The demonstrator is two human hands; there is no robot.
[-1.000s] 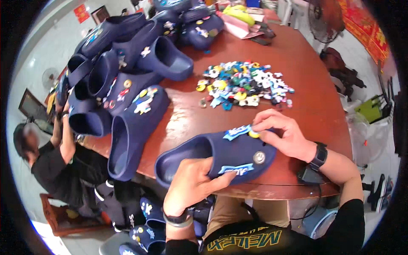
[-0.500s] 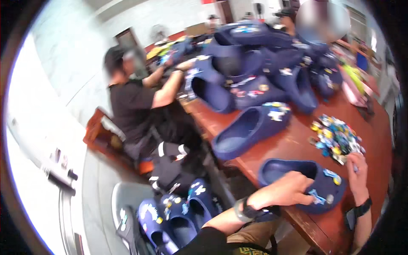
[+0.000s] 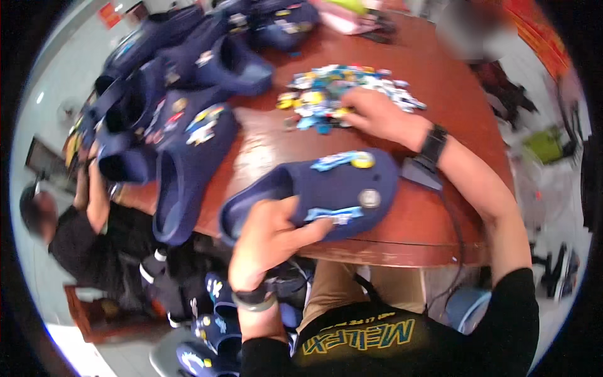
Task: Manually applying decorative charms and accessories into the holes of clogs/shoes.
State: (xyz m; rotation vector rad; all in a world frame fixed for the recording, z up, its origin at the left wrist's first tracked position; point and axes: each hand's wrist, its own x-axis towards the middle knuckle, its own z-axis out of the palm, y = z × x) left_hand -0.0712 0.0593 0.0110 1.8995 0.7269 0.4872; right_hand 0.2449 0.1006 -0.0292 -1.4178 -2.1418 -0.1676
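A dark blue clog (image 3: 348, 185) lies at the table's near edge, its toe pointing right, with light blue, yellow and pale round charms on its upper. My left hand (image 3: 270, 239) grips it at the opening, thumb over the upper beside a blue charm, other fingers partly hidden. Beyond the clog is a heap of small colourful shoe charms (image 3: 320, 85). My right hand (image 3: 389, 119) reaches into the heap's near right side, fingers bent in a pinch; what they hold, if anything, is hidden and blurred.
More decorated blue clogs (image 3: 195, 163) are piled on the left of the reddish-brown table (image 3: 452, 213). Others (image 3: 217, 327) rest on a chair at lower left. A seated person (image 3: 88, 239) works at far left. A cable (image 3: 461, 232) hangs from the device near my right wrist.
The view has swung right and down, so the clog and charms now sit more centrally. My right hand has moved from the heap's near edge into it. My left hand stays on the clog.
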